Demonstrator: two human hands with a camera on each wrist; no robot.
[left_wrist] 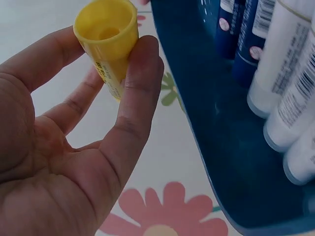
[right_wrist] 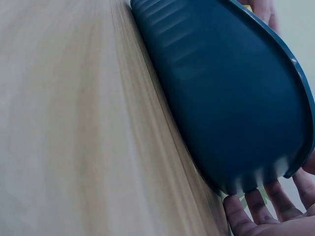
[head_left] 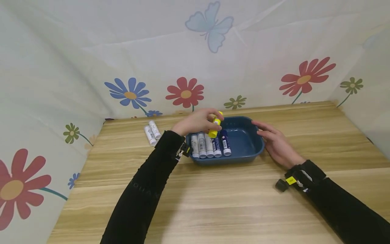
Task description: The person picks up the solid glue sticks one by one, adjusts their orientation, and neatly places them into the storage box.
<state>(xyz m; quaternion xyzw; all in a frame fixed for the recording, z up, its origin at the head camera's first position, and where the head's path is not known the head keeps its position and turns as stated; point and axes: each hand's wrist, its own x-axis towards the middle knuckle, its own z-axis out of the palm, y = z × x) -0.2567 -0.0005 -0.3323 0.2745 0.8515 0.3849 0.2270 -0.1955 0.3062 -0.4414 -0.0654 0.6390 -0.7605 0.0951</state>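
Note:
My left hand (head_left: 197,122) pinches a yellow glue stick (head_left: 215,125) between thumb and fingers, above the back part of a dark blue plastic basket (head_left: 243,158). In the left wrist view the stick's round, hollowed end (left_wrist: 106,29) faces the camera. Inside the basket, white glue sticks (head_left: 202,145) and navy ones (head_left: 225,144) lie side by side toward the left. With its fingers mostly extended, my right hand (head_left: 279,147) touches the basket's right end. Its fingertips (right_wrist: 236,211) rest against the outer wall in the right wrist view.
Two white glue sticks (head_left: 150,135) lie on the wood-grain table (head_left: 225,200) left of the basket. A white cloth with printed flowers (head_left: 186,93) stands behind the table and along both sides.

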